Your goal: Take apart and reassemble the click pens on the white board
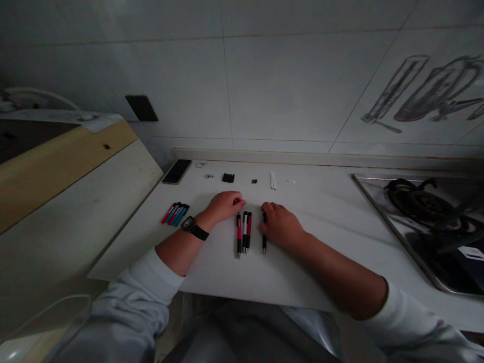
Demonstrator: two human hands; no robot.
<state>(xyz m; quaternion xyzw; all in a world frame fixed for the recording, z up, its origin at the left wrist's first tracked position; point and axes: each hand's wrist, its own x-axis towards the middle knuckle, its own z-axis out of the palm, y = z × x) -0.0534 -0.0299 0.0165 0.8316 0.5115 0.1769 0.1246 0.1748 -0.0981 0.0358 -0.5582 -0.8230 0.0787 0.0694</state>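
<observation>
On the white counter lie three pens (244,232) side by side, in red, white and black, their metal tips toward me. My left hand (226,204), with a black watch (193,227) on the wrist, rests just beyond their far ends, fingers curled together; whatever may be inside the curl is hidden. To the right of these pens, a dark pen (264,244) lies under the fingers of my right hand (282,224), which are closed on it against the counter. The hand covers part of this pen.
Red and blue pen barrels (175,214) lie at left, below a phone (177,171). Along the back sit small springs (209,176), black parts (228,178), smaller black pieces (254,181), white refill-like sticks (273,180) and tiny clear pieces (291,181). A gas stove (427,222) borders the right.
</observation>
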